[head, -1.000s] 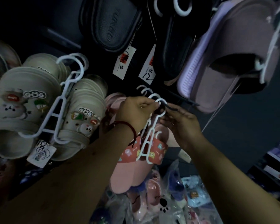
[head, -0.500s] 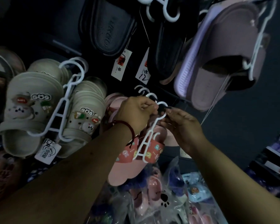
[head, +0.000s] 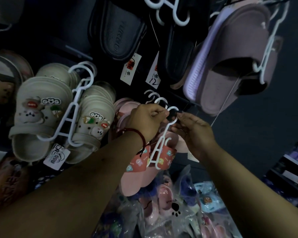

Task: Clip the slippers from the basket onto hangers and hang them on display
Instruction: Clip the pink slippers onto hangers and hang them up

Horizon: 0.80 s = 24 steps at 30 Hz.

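A pair of pink slippers with red cartoon straps hangs clipped on a white hanger at the centre. My left hand pinches the hanger's hook near its top. My right hand pinches the tip of a thin black display peg at that hook. Two more white hooks sit on the same peg behind it, with more pink slippers partly hidden behind my left hand.
Beige slippers with charms hang on a white hanger at left. Black slippers with price tags and a purple pair hang above. Bagged slippers lie below. Shelves stand at right.
The view has tilted slightly upward, so the display sits lower in frame. Both hands stay at the hanger's hook and the peg tip, with the pink slippers still hanging below.
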Motion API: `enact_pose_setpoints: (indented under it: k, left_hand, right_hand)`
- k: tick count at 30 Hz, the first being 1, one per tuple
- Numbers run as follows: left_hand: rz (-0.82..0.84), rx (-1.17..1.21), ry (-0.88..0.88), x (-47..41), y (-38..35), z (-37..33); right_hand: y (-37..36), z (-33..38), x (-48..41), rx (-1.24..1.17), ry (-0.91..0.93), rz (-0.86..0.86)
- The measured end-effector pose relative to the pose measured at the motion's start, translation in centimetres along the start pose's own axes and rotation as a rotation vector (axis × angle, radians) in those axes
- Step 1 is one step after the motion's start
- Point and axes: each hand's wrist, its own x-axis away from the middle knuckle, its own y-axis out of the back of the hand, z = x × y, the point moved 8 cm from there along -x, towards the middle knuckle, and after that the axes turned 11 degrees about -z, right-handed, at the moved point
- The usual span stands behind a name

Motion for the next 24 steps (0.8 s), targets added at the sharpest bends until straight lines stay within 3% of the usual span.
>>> enact_pose_setpoints:
  k: [18,24]
  left_hand:
    - [-0.039,-0.098,-0.050,0.6,1.1,0.0]
    - [-0.032,-0.091,-0.039,0.4,1.2,0.1]
  right_hand:
    - [0.1,0.5,0.0,0.102,0.081,-0.133]
    - [-0.1,0.4,0.3,0.036,0.039,-0.114]
